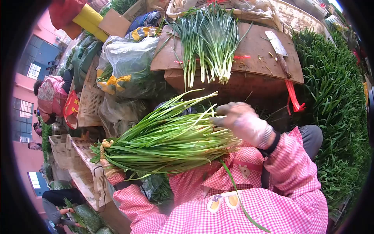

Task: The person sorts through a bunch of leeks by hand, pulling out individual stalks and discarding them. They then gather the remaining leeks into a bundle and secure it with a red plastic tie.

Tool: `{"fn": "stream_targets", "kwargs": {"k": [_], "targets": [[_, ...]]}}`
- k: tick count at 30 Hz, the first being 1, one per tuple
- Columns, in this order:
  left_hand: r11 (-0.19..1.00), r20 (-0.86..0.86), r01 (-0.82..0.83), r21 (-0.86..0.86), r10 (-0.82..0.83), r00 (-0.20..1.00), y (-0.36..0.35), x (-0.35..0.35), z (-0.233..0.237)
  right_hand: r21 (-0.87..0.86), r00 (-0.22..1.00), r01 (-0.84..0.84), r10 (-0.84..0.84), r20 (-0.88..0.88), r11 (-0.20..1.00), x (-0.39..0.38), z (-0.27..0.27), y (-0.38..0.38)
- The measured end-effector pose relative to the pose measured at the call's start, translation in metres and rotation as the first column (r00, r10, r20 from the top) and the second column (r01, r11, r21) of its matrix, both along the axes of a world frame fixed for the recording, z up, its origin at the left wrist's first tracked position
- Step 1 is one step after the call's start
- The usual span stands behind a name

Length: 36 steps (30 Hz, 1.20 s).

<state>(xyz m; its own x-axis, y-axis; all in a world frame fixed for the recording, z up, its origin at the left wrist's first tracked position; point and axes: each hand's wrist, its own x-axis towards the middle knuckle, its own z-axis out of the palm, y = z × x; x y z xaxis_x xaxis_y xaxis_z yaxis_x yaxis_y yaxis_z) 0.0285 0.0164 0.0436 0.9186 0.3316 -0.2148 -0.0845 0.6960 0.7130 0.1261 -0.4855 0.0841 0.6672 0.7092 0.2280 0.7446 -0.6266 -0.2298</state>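
Greens span both hands, stalk ends near the board's edge.

Left side: one clear plastic bag, bulging with greenery; one tan slatted crate, standing beside it; one red bag, hanging near the crate; one person in pink patterned clothing, bending beyond. Far left: pink wall, rising behind. Right side: dense leafy greens, spreading along the edge.
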Motion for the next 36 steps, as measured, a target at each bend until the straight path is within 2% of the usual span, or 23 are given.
{"fn": "stream_targets", "kwargs": {"k": [2,3,6,7,8,9,10,12,13,14,16,17,18,19,22,24,25,27,28,29,32,33,36], "targets": [[1.0,0.001,-0.008,0.017,0.008,1.0,0.0,0.003,0.004,-0.142,0.859,0.19,-0.234,-0.456,0.972,0.015,-0.012,0.029],[0.999,0.008,0.029,0.038,-0.029,1.0,-0.001,0.002,0.006,-0.14,0.914,0.076,-0.125,-0.385,0.987,0.018,-0.027,0.028],[0.994,0.005,0.074,0.08,-0.074,0.997,-0.005,0.0,0.009,-0.149,0.919,0.074,-0.125,-0.373,0.986,0.009,-0.026,0.017],[0.995,-0.006,0.05,0.081,-0.049,0.999,-0.002,-0.002,0.005,-0.115,0.895,0.278,-0.3,-0.33,0.954,-0.004,-0.008,0.008],[0.996,-0.015,0.024,0.081,-0.023,1.0,0.001,-0.005,0.0,-0.398,0.673,0.4,-0.559,-0.484,0.826,0.001,0.006,0.005],[0.985,0.009,0.024,0.173,-0.026,1.0,0.008,-0.007,-0.009,-0.169,0.779,0.416,-0.446,-0.442,0.894,-0.005,0.004,-0.019],[0.998,0.001,0.047,-0.036,-0.047,0.999,0.005,-0.004,-0.006,-0.189,0.882,0.352,-0.393,-0.262,0.917,-0.005,-0.016,-0.043],[0.999,-0.028,-0.022,-0.026,0.021,0.999,0.002,0.001,-0.007,-0.443,0.784,0.511,-0.611,-0.113,0.737,0.008,-0.061,-0.092],[0.999,-0.029,0.032,-0.034,-0.033,0.999,0.0,0.002,-0.005,-0.619,0.71,0.504,-0.697,-0.101,0.603,0.013,-0.073,-0.113],[0.997,-0.017,0.051,-0.052,-0.052,0.999,-0.002,0.004,-0.003,-0.773,0.737,0.364,-0.668,-0.102,0.52,0.009,-0.061,-0.12],[0.993,0.0,0.082,-0.084,-0.083,0.997,-0.009,0.001,0.003,-0.615,0.885,0.274,-0.444,-0.139,0.739,-0.001,-0.038,-0.104],[0.991,-0.002,0.103,-0.086,-0.104,0.995,-0.022,0.002,0.014,-0.452,0.891,0.299,-0.415,-0.183,0.841,-0.004,-0.024,-0.081],[0.995,0.022,0.093,-0.036,-0.092,0.995,-0.02,0.005,0.013,-0.108,0.948,0.234,-0.252,-0.195,0.966,-0.006,-0.021,-0.063],[0.997,0.05,0.08,0.015,-0.081,0.995,-0.017,0.006,0.01,0.059,0.947,0.22,-0.198,-0.253,0.974,-0.008,-0.006,-0.037],[0.998,0.145,0.023,0.063,-0.032,0.989,-0.02,0.007,0.018,-0.084,0.952,0.295,-0.3,-0.054,0.952,-0.005,-0.005,0.029],[0.997,0.147,0.082,-0.005,-0.08,0.986,-0.036,0.008,0.04,-0.01,0.965,0.237,-0.234,0.119,0.971,-0.006,0.0,0.047],[0.997,0.165,0.058,0.045,-0.064,0.984,-0.031,0.006,0.038,-0.132,0.948,0.315,-0.306,0.086,0.94,-0.01,0.0,0.053],[0.997,0.197,-0.063,0.041,0.054,0.979,-0.017,0.006,0.028,-0.075,0.955,0.295,-0.295,0.014,0.952,-0.017,0.013,0.044],[0.999,0.216,0.043,0.006,-0.043,0.975,-0.039,0.007,0.044,-0.101,0.959,0.269,-0.276,-0.06,0.958,-0.018,0.024,0.039],[0.999,0.217,0.029,0.029,-0.035,0.975,-0.041,0.01,0.044,0.005,0.974,0.208,-0.206,-0.094,0.978,-0.018,0.025,0.034],[0.992,0.224,-0.095,0.083,0.075,0.972,-0.032,0.016,0.032,0.165,0.992,0.087,-0.101,0.079,0.983,-0.007,0.012,0.045],[0.993,0.234,-0.096,0.062,0.079,0.969,-0.04,0.02,0.037,0.129,0.998,0.054,-0.055,0.003,0.99,-0.005,0.002,0.05],[0.997,0.221,-0.069,0.03,0.06,0.973,-0.047,0.03,0.057,0.282,0.992,0.125,-0.122,-0.028,0.951,-0.015,-0.007,0.06]]}}
